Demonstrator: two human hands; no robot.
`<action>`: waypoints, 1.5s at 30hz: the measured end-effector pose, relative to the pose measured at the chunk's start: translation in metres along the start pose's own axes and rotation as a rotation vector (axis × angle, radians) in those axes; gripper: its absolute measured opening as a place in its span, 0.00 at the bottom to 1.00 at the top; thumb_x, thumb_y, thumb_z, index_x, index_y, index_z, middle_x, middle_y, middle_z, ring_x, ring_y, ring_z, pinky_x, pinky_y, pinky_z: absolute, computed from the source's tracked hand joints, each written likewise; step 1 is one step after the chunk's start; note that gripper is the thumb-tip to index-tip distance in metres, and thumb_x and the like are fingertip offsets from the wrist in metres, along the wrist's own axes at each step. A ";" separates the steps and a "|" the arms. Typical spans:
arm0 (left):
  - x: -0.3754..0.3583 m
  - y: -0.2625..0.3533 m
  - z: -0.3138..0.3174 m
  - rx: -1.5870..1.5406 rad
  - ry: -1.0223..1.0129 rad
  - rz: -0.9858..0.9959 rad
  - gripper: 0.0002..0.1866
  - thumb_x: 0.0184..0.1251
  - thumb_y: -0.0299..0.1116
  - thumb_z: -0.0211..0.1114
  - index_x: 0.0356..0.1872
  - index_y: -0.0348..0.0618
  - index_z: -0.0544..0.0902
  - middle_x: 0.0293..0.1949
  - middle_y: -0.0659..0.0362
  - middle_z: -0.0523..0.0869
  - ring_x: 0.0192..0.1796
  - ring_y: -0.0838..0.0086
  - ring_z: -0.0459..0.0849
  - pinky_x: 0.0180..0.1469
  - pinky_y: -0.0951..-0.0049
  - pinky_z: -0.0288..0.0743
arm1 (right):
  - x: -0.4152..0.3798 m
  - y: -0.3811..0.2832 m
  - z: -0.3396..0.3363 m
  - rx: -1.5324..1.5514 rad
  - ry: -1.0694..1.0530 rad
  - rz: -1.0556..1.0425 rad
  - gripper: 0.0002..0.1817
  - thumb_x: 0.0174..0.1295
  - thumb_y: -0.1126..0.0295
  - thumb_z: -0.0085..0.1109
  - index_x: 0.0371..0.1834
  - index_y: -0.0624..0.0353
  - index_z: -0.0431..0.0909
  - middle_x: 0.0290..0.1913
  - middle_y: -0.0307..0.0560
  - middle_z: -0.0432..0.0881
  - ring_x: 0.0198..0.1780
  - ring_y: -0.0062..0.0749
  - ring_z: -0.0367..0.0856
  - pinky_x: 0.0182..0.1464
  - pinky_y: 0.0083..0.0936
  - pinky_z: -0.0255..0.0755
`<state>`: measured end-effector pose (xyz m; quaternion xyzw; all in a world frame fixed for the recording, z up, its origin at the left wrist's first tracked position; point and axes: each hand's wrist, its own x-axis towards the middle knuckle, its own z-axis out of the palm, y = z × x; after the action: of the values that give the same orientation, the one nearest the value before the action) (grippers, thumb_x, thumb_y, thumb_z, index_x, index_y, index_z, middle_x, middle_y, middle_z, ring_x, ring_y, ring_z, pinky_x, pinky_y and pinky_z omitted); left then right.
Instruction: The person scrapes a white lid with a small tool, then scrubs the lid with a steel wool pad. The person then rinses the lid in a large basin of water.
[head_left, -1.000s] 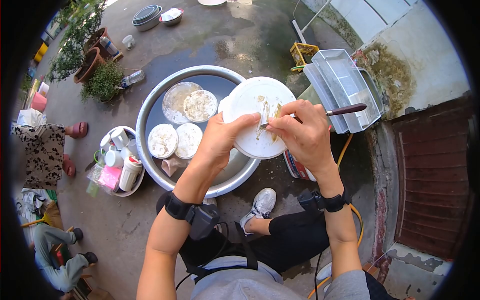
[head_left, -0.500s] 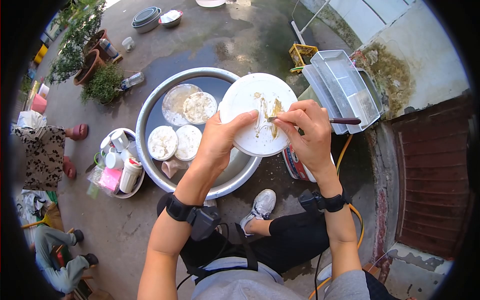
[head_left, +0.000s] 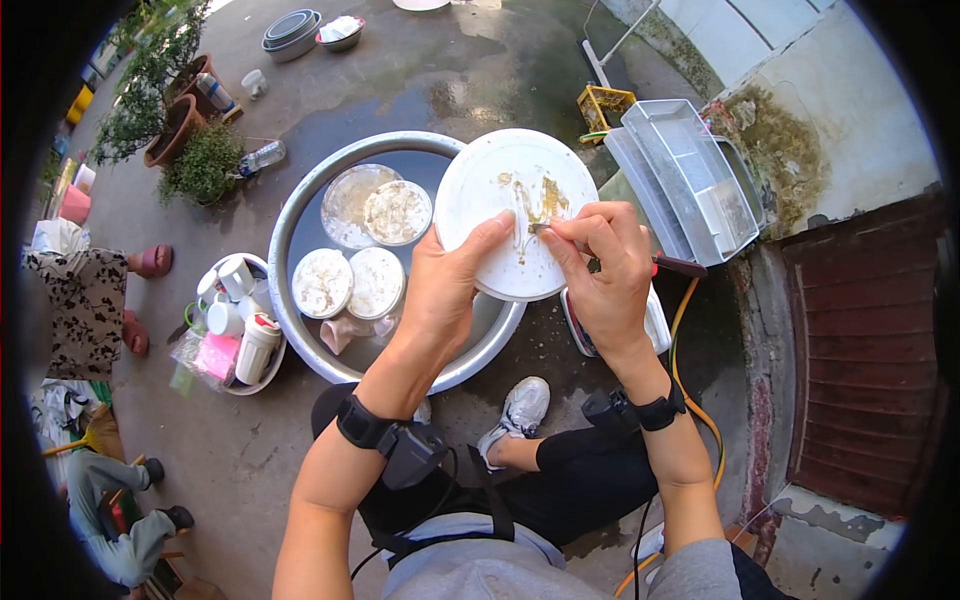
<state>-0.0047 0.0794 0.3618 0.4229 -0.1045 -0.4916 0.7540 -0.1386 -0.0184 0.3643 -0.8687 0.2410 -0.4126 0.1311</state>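
Note:
My left hand (head_left: 450, 275) grips a round white lid (head_left: 510, 165) by its near left edge, thumb on top, above a basin. Brown, smeared residue (head_left: 545, 200) marks the middle of the lid. My right hand (head_left: 610, 265) pinches a slim dark-handled knife (head_left: 682, 265), its metal tip against the residue; the fingers hide most of its length. In the wide metal basin (head_left: 287, 300) of water float several round, stained lids (head_left: 398, 212). A pinkish cloth (head_left: 345, 335) lies at its near side.
White cups (head_left: 237, 278) and a bottle fill a bowl on the left. Clear plastic bins (head_left: 690, 180) and a yellow crate (head_left: 603, 105) stand at right. An orange hose (head_left: 683, 340) runs along the ground. Potted plants (head_left: 200, 172) and other people's legs (head_left: 115, 510) are at left.
The lid has risen slightly and tilted. My right hand has shifted a little down and left, turning the knife so its handle now slants downward.

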 end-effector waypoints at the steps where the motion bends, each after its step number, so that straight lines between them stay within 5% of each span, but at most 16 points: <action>1: 0.000 0.000 0.000 -0.001 0.000 0.000 0.25 0.65 0.28 0.70 0.62 0.34 0.74 0.54 0.52 0.85 0.53 0.72 0.85 0.56 0.70 0.81 | 0.000 0.001 0.000 0.020 -0.006 0.001 0.09 0.53 0.69 0.74 0.33 0.52 0.82 0.35 0.37 0.78 0.35 0.32 0.76 0.37 0.31 0.61; 37: 0.000 -0.015 0.004 0.007 0.061 0.067 0.22 0.67 0.31 0.69 0.60 0.36 0.77 0.54 0.54 0.85 0.55 0.73 0.83 0.58 0.71 0.78 | -0.002 -0.017 0.001 -0.150 -0.018 -0.002 0.08 0.54 0.68 0.72 0.33 0.51 0.81 0.36 0.36 0.78 0.37 0.32 0.77 0.36 0.32 0.61; 45: -0.001 0.002 0.003 0.071 -0.026 -0.059 0.24 0.69 0.35 0.66 0.62 0.36 0.74 0.54 0.52 0.84 0.55 0.72 0.84 0.57 0.71 0.79 | 0.006 -0.006 -0.002 -0.070 0.001 -0.049 0.09 0.52 0.69 0.73 0.34 0.49 0.82 0.36 0.35 0.78 0.38 0.31 0.76 0.38 0.31 0.60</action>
<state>-0.0056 0.0786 0.3653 0.4460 -0.1191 -0.5150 0.7222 -0.1352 -0.0171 0.3724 -0.8781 0.2341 -0.4073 0.0903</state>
